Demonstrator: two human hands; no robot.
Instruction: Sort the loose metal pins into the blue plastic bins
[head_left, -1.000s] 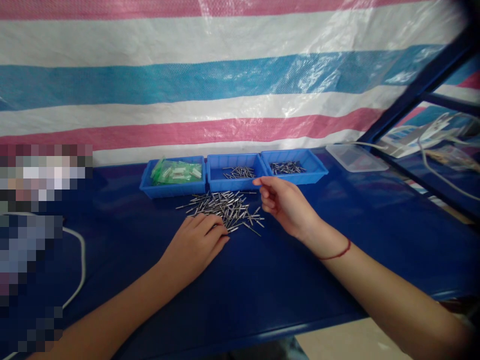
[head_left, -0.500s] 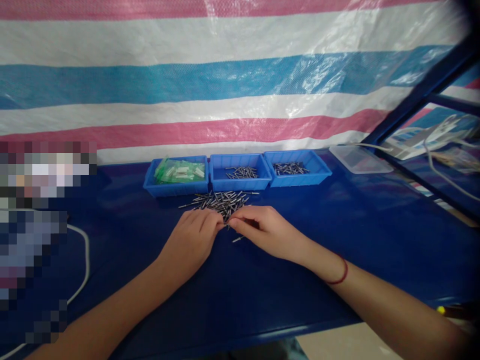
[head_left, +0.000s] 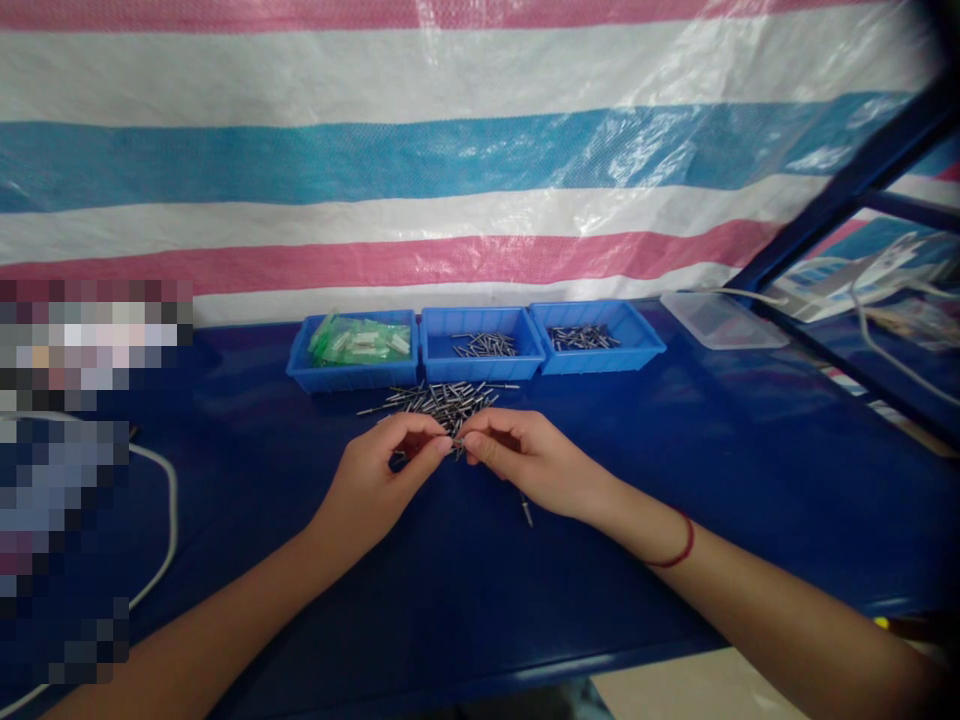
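Observation:
A loose pile of small metal pins [head_left: 439,400] lies on the blue table [head_left: 675,480] in front of three blue bins. My left hand [head_left: 382,480] and my right hand [head_left: 525,460] meet just below the pile, fingertips pinched together on a small metal pin [head_left: 456,440] held between them. A single pin [head_left: 526,510] lies on the table under my right hand. My right wrist wears a red string.
The left blue bin [head_left: 352,350] holds green plastic bags, the middle bin [head_left: 480,345] and the right bin [head_left: 596,338] hold metal pins. A clear plastic lid [head_left: 724,320] lies at the right. A white cable [head_left: 161,520] curves at the left. A striped tarp hangs behind.
My right hand came back from the middle bin down to the pile and met my left hand. Both hands have since lifted slightly, pinching a pin between them.

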